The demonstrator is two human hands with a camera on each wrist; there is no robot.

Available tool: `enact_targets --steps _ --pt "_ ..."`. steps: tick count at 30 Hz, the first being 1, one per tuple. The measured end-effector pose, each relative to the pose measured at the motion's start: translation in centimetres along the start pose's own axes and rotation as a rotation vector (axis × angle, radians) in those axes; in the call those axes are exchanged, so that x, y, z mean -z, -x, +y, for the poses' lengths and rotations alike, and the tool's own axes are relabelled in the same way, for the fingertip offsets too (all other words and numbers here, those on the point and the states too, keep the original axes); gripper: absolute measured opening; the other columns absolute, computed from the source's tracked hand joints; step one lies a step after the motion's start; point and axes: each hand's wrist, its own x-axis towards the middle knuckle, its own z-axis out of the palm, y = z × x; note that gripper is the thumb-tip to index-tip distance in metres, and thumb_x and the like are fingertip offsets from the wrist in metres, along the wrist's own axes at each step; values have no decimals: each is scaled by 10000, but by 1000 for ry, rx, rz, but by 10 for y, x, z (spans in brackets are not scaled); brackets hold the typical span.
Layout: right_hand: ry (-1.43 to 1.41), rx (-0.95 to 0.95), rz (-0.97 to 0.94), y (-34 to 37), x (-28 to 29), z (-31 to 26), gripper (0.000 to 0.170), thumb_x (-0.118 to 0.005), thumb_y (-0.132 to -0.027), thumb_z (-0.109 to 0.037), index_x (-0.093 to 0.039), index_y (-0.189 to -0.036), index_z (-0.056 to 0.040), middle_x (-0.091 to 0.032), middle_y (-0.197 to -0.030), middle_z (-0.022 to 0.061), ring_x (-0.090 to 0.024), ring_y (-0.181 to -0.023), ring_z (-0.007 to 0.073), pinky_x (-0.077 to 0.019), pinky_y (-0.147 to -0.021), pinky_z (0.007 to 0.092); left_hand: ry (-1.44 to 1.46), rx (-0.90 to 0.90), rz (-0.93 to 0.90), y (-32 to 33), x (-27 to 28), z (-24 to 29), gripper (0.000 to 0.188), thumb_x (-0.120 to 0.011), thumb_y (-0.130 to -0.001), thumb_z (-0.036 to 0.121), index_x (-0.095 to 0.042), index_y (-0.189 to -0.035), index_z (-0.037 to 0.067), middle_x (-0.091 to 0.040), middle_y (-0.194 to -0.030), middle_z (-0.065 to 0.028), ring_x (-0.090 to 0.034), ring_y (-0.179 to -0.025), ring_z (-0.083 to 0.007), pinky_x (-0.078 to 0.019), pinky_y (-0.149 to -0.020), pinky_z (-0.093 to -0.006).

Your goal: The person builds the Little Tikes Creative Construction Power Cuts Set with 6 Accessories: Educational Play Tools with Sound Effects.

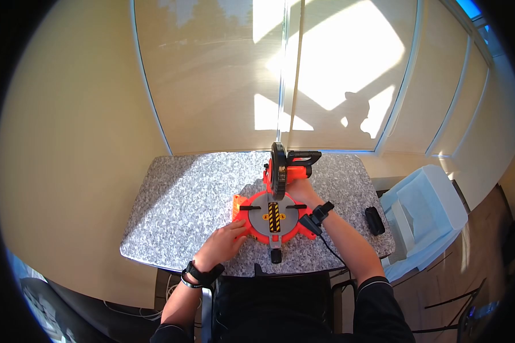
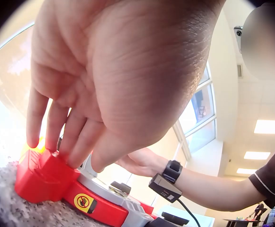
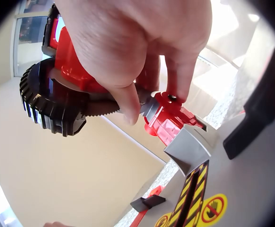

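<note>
A red and grey toy mitre saw [image 1: 258, 220] stands on the speckled table, its black-guarded saw head [image 1: 278, 171] raised at the back. My left hand [image 1: 223, 243] rests its straight fingers on the red base at the left, and in the left wrist view that hand [image 2: 123, 71] touches the red corner block [image 2: 40, 177]. Behind the round plate, my right hand [image 1: 302, 191] reaches to the saw's rear. The right wrist view shows this hand [image 3: 142, 52] with thumb and fingers around the arm by the red hinge [image 3: 168, 120]; the toothed blade [image 3: 102, 108] is beside the thumb.
A black case [image 1: 375, 220] lies near the table's right edge. Beside the table stands a pale blue and white bin [image 1: 426, 211]. An orange piece [image 1: 238, 207] shows at the saw's left, and a cable [image 1: 333, 251] runs from the right wrist device.
</note>
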Motion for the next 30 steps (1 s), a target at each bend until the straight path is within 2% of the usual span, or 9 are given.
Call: enact_targets --steps 2,5,15,17,18,20,23,26,30 --pt "99 -64 -135 2 5 -3 223 -741 -926 -177 -711 -1101 -43 -765 -1070 92 -721 -996 237 -553 -920 405 -15 -1 1 1 0 1 312 -629 -990 194 -702 -1258 53 -652 -1377 -164 -624 -1249 -380 -528 -1044 -474" --pt "184 -158 -210 4 8 -9 208 -727 -941 -191 -727 -1080 -36 -765 -1078 109 -716 -1030 226 -553 -924 389 -6 2 16 1 -4 -4 308 -632 -988 192 -704 -1255 58 -653 -1375 -162 -626 -1248 -378 -530 -1042 -474" --pt "33 -15 -179 9 -2 11 309 -750 -923 -91 -696 -1227 -73 -757 -1133 71 -712 -1021 209 -562 -927 379 -8 29 8 2 -3 -2 281 -621 -994 175 -740 -1235 92 -645 -1409 -136 -605 -1302 -344 -513 -1073 -438" --pt "-602 -225 -159 9 -15 45 398 -752 -917 -61 -666 -1306 -73 -734 -1226 76 -703 -1098 213 -553 -990 371 0 32 15 1 -4 -2 276 -623 -992 172 -741 -1226 87 -650 -1402 -138 -603 -1306 -342 -514 -1072 -438" --pt "-602 -227 -158 11 -14 53 398 -752 -917 -61 -666 -1306 -73 -734 -1226 76 -703 -1098 213 -553 -990 371 1 32 13 1 -4 -3 276 -623 -992 172 -741 -1226 87 -650 -1402 -138 -603 -1306 -342 -514 -1072 -438" --pt "-192 -54 -193 14 -9 47 418 -754 -920 -62 -660 -1327 -64 -712 -1287 91 -689 -1162 216 -537 -1034 363 -3 32 15 1 -5 -3 272 -624 -990 170 -742 -1219 81 -654 -1397 -138 -602 -1308 -342 -513 -1075 -439" --pt "-51 -34 -161 17 -4 26 408 -747 -927 -64 -662 -1326 -56 -719 -1275 91 -690 -1171 218 -534 -1035 364 10 50 4 0 -2 1 278 -629 -981 160 -741 -1222 78 -656 -1396 -140 -605 -1306 -343 -512 -1076 -439" --pt "-153 -165 -205 16 2 0 376 -741 -931 -62 -677 -1301 -48 -727 -1263 91 -693 -1165 219 -536 -1032 366 13 45 13 0 -2 1 292 -643 -966 153 -740 -1230 74 -656 -1395 -147 -609 -1302 -347 -513 -1077 -437" --pt "-159 -136 -165 17 -3 11 340 -732 -929 -51 -698 -1267 -53 -742 -1234 94 -703 -1150 221 -543 -1015 365 15 17 18 0 -2 -1 304 -655 -954 152 -739 -1233 67 -655 -1397 -154 -608 -1304 -351 -511 -1080 -436"
